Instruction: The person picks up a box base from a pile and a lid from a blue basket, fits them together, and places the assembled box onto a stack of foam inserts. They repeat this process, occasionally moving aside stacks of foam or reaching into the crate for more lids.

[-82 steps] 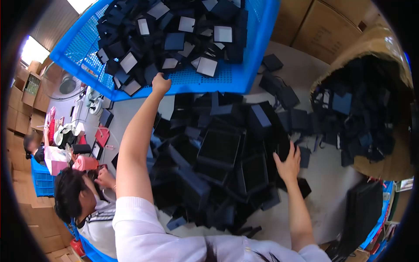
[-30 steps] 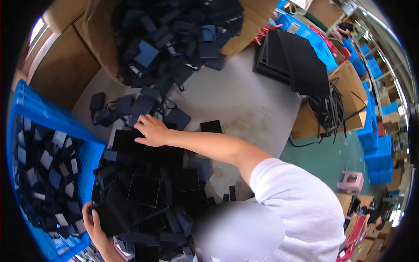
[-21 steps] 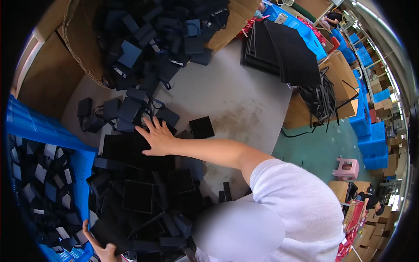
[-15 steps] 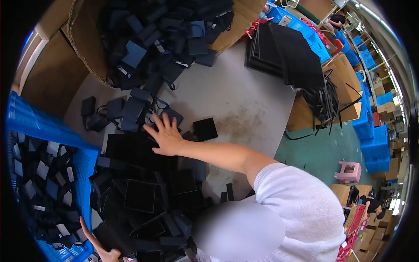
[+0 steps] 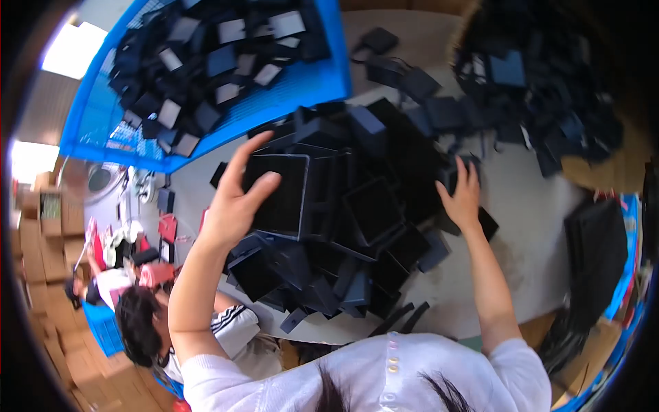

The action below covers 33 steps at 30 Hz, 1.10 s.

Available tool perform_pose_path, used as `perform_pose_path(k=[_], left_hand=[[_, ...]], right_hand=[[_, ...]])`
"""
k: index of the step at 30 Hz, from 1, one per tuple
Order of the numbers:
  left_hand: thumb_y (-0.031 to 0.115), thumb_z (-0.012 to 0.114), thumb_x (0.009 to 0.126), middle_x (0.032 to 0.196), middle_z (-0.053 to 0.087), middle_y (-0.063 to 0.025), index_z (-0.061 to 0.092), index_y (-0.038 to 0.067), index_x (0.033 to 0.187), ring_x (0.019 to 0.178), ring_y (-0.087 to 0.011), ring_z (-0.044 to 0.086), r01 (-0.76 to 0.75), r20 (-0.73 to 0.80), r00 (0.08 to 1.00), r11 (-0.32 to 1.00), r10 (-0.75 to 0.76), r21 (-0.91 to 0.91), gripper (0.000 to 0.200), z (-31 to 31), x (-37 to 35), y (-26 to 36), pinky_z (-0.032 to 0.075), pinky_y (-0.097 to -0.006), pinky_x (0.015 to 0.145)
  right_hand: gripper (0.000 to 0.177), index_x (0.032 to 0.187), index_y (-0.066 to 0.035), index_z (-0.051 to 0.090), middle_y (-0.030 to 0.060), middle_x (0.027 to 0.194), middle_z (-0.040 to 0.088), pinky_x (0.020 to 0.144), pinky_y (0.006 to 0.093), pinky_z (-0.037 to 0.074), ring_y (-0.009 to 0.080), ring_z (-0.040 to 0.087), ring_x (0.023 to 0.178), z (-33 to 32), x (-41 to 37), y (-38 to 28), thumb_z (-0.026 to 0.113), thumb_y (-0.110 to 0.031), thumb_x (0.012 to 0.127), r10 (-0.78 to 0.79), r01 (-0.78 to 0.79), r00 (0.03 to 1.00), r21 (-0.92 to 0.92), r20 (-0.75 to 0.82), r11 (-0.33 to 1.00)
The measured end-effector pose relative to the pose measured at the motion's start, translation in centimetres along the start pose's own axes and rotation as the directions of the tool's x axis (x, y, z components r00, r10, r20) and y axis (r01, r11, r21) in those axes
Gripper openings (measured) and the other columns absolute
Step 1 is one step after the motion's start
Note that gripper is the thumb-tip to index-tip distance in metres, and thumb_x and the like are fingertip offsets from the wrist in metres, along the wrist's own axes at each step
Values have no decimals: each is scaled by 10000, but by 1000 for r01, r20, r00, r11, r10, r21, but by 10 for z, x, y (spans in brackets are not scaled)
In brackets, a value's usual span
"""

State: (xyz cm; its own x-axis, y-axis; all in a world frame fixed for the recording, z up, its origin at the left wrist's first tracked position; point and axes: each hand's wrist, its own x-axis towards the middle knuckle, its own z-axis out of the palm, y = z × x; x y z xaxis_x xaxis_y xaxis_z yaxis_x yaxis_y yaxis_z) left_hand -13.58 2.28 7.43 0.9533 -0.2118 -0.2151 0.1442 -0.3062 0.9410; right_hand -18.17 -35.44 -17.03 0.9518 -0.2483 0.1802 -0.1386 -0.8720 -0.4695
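Note:
My left hand (image 5: 232, 206) is open over the near left side of a heap, its index finger and thumb spread wide. Its thumb overlaps a black open box part (image 5: 280, 196) with a pale rim. Across the heap, my right hand (image 5: 463, 200) is open too, fingers apart, beside small dark boxes at the heap's right edge. Between the hands lies the heap of black box parts (image 5: 371, 209), several of them open trays tipped at different angles. A large flat black surface (image 5: 412, 165) shows at the back of the heap.
A blue crate (image 5: 261, 103) of small boxes stands at the back left. More dark boxes (image 5: 446, 113) spill from a large carton (image 5: 583, 168) at the back right. Black sheets (image 5: 596, 254) are stacked at right. A person (image 5: 233, 336) sits close at the left.
The view has swung round to the left. My left hand has come from beside the crate to over the heap, fingers now spread. My right hand stays open at the heap's far edge.

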Motion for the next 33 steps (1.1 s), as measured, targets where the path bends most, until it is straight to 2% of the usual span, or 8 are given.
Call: perform_pose_path(k=[4,5,12,14,17,22,28,33], left_hand=[[231,710,844,1288,528,-117,390,160,1436,1138,-209,534,-295,440,886,909,146,293,677,-35,15,2,405,-367,1005],[305,734,812,1244,557,-122,381,155,1446,1119,-229,560,-53,507,857,964,-90,261,741,-47,24,13,434,-403,980],[302,654,847,1265,538,-214,426,165,1400,1107,-372,581,399,-318,889,898,-329,184,613,-101,286,-131,483,-401,941],[290,665,831,1355,429,-262,395,212,1418,1116,-427,566,302,-362,932,518,15,800,651,-118,359,-207,468,-422,966],[297,698,801,1411,318,-299,521,202,1318,1088,-465,556,403,-435,899,492,-54,771,555,-125,426,-282,455,-449,976],[295,794,737,1100,603,-256,679,52,735,1136,-400,497,28,-214,929,519,302,854,269,-104,376,-244,431,-448,927],[192,789,721,1383,440,-204,620,45,664,1290,-368,412,-210,-119,950,875,288,436,231,-75,233,-105,419,-443,973],[145,770,709,1427,406,-158,595,68,634,1344,-343,358,-599,170,792,695,586,398,205,-13,123,-19,262,-459,1101]], right_hand=[[778,1466,-188,289,232,1461,285,1072,503,303,450,341,1289,-14,3,-9,702,-291,815,13,-22,995,87,99,996],[790,1464,-166,287,215,1458,296,1078,492,298,437,335,1296,-17,5,-10,710,-270,805,-10,-2,994,104,108,995],[854,1441,-69,301,214,1442,318,1074,468,313,410,355,1297,-25,10,-12,762,-188,732,-108,88,979,123,171,988],[885,1430,-37,300,220,1442,323,1082,467,309,407,356,1302,-26,11,-10,774,-167,695,-69,43,976,131,205,990],[880,1409,-9,309,223,1438,336,1093,466,296,412,352,1305,-23,14,-2,762,-147,667,-101,62,973,190,205,980],[865,1395,-14,282,227,1423,362,1088,465,288,385,356,1320,-27,12,-2,767,-119,686,-57,59,998,235,-16,970],[756,1257,-47,398,199,1443,351,1061,438,336,338,387,1305,-50,54,-58,826,-114,638,-141,189,982,611,-126,769],[726,1209,-73,552,165,1390,436,1039,441,381,338,450,1263,-103,76,-135,880,-204,575,-403,510,860,529,-313,678]])
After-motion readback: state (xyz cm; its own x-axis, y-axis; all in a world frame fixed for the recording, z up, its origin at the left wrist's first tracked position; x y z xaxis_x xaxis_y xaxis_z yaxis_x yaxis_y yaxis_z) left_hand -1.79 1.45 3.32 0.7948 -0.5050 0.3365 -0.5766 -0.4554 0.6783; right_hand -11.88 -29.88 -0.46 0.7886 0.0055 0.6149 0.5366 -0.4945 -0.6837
